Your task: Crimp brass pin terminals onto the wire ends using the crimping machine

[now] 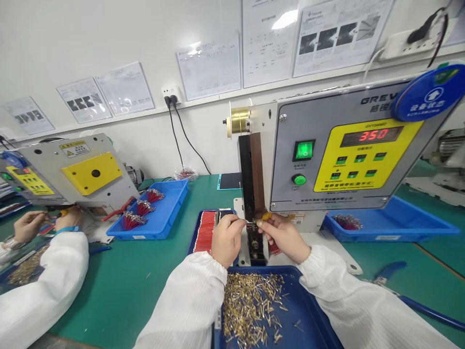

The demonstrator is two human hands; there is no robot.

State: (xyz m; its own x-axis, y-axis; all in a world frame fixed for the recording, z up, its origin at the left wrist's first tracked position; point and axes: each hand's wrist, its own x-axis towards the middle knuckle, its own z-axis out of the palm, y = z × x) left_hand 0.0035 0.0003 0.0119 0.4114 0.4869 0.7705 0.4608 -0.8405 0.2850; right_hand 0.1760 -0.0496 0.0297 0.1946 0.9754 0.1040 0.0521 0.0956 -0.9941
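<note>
My left hand [228, 237] is closed in a pinch at the front of the machine [286, 160], and a thin, light-coloured piece shows at its fingertips. My right hand [288, 237] is pinched close beside it, with something yellow [267, 215] at a fingertip. Both hands meet at the machine's dark upright head, above the round screw. What the right fingers hold is hidden. Just below my wrists, a dark blue tray [316, 325] holds many small gold-coloured metal pins [250, 305].
Left of the machine lies a tray of red wires [206, 231]. Blue bins [169, 203] [403, 228] with red wire bundles stand on both sides. Blue-handled pliers [417, 305] lie at right. A co-worker's hands [67, 220] work at another machine on the left.
</note>
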